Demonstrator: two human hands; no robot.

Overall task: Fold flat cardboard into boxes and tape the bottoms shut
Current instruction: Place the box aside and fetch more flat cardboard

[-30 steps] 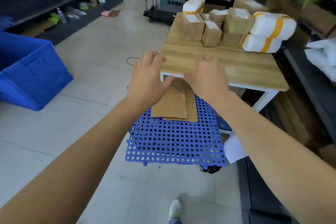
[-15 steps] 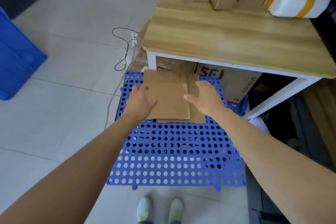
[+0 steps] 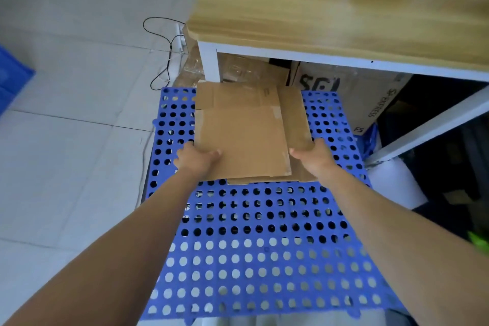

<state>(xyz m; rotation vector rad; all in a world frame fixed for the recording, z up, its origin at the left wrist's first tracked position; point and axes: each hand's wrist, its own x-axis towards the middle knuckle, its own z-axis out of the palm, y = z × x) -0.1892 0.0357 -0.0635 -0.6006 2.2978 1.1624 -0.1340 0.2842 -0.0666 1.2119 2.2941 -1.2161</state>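
A small stack of flat brown cardboard sheets (image 3: 243, 140) lies on a blue perforated plastic pallet (image 3: 264, 246) in front of a table. My left hand (image 3: 197, 160) grips the near left corner of the top sheet, thumb on top and fingers underneath. My right hand (image 3: 313, 157) is at the near right side of the stack, its thumb on the cardboard and its fingers at the right edge of the lower sheet. The top sheet lies slightly skewed over the sheets below it.
A wooden table (image 3: 330, 2) with a white frame stands just beyond the pallet. Printed cardboard boxes (image 3: 352, 90) sit under it. A black cable (image 3: 166, 42) runs over the tiled floor at left. A blue bin's edge (image 3: 10, 77) shows far left.
The view has tilted further down and closer. Both hands slid back from the middle of the cardboard to its near corners, and my left hand now grips the top sheet.
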